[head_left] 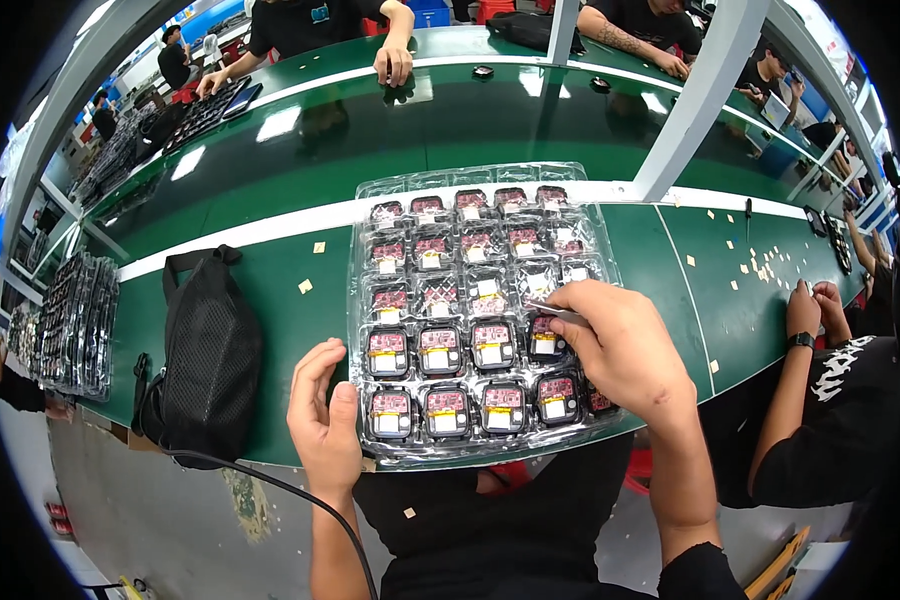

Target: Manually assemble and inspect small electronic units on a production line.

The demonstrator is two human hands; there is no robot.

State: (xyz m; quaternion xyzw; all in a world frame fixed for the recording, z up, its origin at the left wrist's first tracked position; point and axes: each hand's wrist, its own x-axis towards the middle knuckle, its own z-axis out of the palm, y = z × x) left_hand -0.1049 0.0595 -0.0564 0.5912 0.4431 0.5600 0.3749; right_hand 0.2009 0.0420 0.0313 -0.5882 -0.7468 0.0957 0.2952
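A clear plastic tray (602, 250) lies before me, its pockets holding several small square black device housings with red circuit boards and white and yellow parts. My right hand (625, 345) is over the tray's right side, closed on metal tweezers (558, 312). Their tips are just above a housing (546, 338) in the second row from the front. Beside the tray's left edge, my left hand (322, 425) is held with fingers curved and thumb apart, nothing visible in it. My right hand hides some pockets on the right.
A black mesh bag (210, 350) lies left of the tray, near stacked trays (75, 325). A black cable (270, 470) passes my left forearm. Grey posts (705, 100) rise beyond. Small tan squares (765, 268) are scattered on the right, beside a co-worker (820, 400). Others sit opposite.
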